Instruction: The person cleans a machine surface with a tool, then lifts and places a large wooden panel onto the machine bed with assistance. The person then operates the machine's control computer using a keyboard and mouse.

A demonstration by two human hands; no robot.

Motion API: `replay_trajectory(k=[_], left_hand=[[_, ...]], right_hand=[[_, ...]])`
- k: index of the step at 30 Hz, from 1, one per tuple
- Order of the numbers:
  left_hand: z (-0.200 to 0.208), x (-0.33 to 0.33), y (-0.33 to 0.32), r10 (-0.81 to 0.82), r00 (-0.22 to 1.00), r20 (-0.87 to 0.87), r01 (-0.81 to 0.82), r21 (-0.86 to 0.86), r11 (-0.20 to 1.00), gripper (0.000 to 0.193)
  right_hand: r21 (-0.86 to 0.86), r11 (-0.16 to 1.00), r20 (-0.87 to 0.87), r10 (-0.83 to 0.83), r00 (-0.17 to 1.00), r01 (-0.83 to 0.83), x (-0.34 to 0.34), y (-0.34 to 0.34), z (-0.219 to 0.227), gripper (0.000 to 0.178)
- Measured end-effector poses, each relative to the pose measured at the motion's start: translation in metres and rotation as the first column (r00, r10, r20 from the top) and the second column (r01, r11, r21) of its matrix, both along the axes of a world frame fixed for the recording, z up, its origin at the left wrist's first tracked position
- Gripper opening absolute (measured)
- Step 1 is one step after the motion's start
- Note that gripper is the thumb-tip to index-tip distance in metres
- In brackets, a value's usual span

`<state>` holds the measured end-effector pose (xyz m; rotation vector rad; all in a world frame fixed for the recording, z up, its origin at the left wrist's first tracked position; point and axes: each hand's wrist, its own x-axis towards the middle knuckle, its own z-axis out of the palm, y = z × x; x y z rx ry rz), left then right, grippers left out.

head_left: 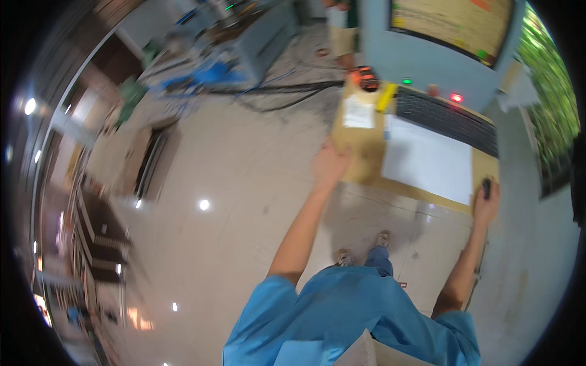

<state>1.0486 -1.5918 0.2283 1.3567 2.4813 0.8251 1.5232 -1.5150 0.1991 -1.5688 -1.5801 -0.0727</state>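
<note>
My right hand (487, 206) is closed over a small black computer mouse (486, 188) at the right end of a tan desktop (364, 160). My left hand (330, 163) is at the desktop's left edge, its fingers smeared by motion. Between the hands lies a large white sheet of paper (426, 160). Behind the sheet is a black keyboard (444, 119). A smaller white paper (359, 112) lies farther left. Behind it sits an orange and black object (366, 79), blurred, beside a yellow strip-like thing (386, 97).
A lit screen (452, 27) is set in a pale blue cabinet (421, 76) with green and red lights. Black cables (287, 89) run along the floor. A grey-blue machine (265, 46) and another person (343, 36) are at the back. A brown box (137, 158) stands left.
</note>
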Motion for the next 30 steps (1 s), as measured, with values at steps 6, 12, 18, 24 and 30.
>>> replay_trajectory(k=[6,12,18,24,30], left_hand=[[0.002,0.0,0.001,-0.045,0.999,-0.012,0.046,0.084,0.995,0.066],[0.003,0.002,-0.001,-0.101,0.995,0.006,0.1,0.122,0.988,0.062],[0.002,0.001,0.001,-0.106,0.994,-0.005,0.106,0.151,0.983,0.065],[0.009,0.005,-0.001,-0.014,0.999,-0.042,0.014,-0.003,1.0,0.063],[0.014,0.007,-0.002,-0.016,1.0,0.01,0.016,-0.004,1.0,0.061]], right_hand=[[-0.003,0.988,0.019,-0.152,0.988,0.152,-0.013,-0.01,0.01,0.048],[-0.053,0.98,-0.054,-0.193,0.98,0.191,-0.026,-0.015,0.027,0.046],[-0.05,0.974,-0.045,-0.221,0.974,0.219,-0.024,-0.014,0.023,0.046],[-0.087,0.981,-0.09,-0.182,0.979,0.175,-0.019,-0.013,0.02,0.049],[-0.097,0.989,-0.019,-0.118,0.993,0.115,-0.013,-0.009,0.021,0.048]])
